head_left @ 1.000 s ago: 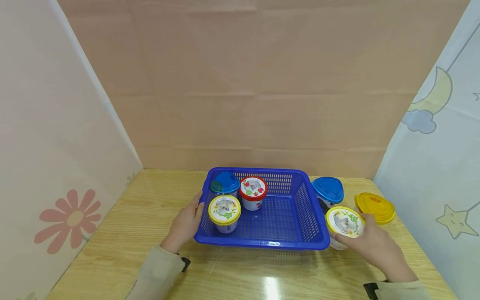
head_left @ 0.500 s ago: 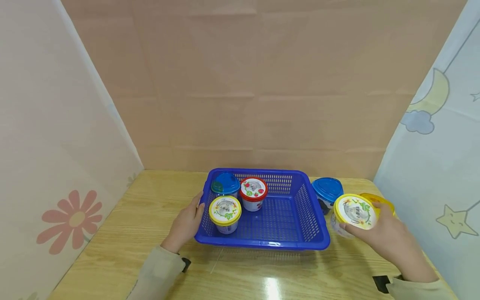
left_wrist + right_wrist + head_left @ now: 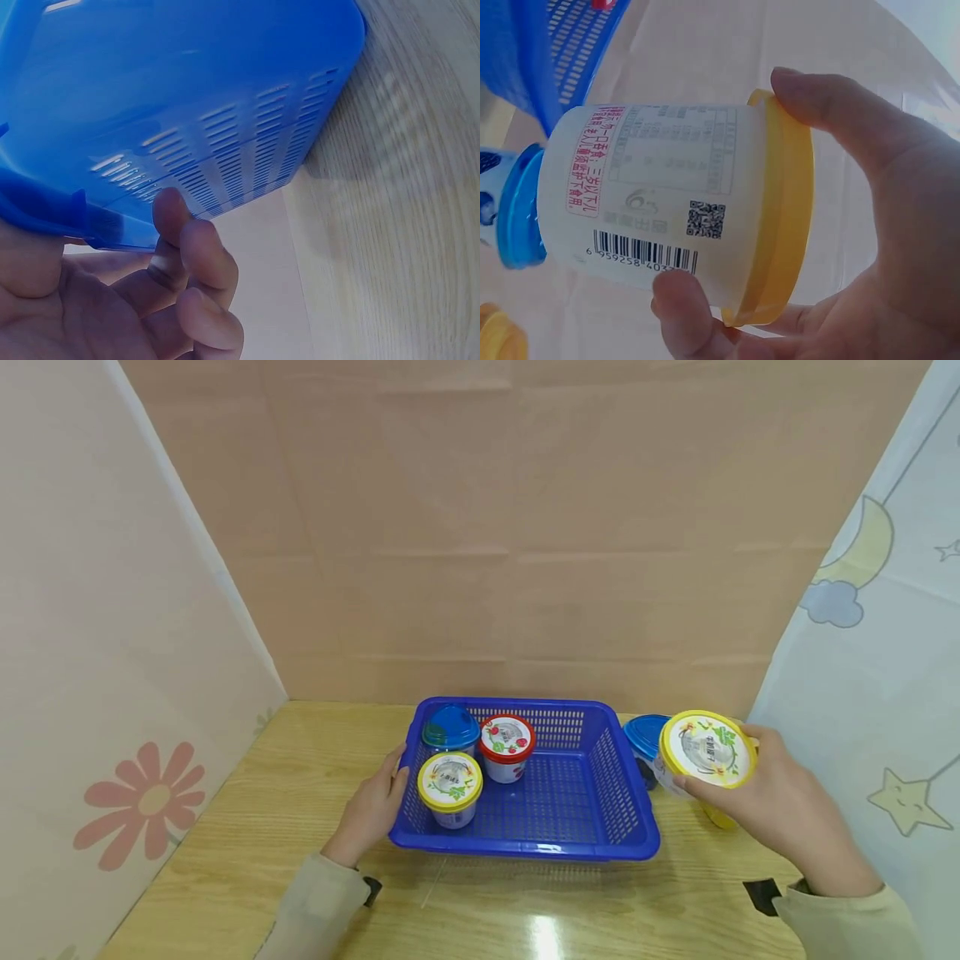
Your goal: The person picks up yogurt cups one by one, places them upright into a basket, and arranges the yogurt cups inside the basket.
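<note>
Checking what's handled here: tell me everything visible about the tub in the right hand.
The tub is round and white, apparently plastic, with red print, a barcode and a QR code on its side. Its yellow-rimmed lid, white on top with leafy print, is on. It is roughly upright, seemingly off the table, right of the blue basket. The right hand grips it by lid and side.
</note>
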Tool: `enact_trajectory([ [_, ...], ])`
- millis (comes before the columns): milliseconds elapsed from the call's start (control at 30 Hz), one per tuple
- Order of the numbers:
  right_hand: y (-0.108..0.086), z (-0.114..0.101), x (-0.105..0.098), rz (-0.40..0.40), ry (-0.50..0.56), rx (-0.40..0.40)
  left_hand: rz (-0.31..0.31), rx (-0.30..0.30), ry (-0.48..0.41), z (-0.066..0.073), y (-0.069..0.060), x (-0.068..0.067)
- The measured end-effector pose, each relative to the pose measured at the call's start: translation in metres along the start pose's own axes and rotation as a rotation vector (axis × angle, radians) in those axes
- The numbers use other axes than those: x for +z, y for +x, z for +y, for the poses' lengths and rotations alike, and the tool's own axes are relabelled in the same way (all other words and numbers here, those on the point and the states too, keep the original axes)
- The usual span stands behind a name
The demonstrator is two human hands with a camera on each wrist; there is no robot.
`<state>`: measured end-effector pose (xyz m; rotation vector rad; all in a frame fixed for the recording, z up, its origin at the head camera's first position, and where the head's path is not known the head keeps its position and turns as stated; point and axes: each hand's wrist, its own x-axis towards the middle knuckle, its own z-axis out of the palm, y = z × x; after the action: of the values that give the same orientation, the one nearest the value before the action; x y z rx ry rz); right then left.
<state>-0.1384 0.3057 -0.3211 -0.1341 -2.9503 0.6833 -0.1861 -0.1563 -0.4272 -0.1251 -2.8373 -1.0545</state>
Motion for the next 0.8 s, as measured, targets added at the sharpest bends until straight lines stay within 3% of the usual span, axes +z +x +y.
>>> enact_trajectory([
  [400,0.013,-0.049,-0.002,-0.053,0.037,-0.153,-0.019,-0.01,-0.014,-0.001,0.0,0.0],
  [600,0.022,-0.069,0.008,-0.137,0.093,-0.202,-0.019,-0.003,-0.019,-0.001,0.0,0.0],
  [800,0.033,-0.089,0.023,-0.188,0.082,-0.274,-0.018,-0.005,-0.01,-0.004,0.002,0.001],
])
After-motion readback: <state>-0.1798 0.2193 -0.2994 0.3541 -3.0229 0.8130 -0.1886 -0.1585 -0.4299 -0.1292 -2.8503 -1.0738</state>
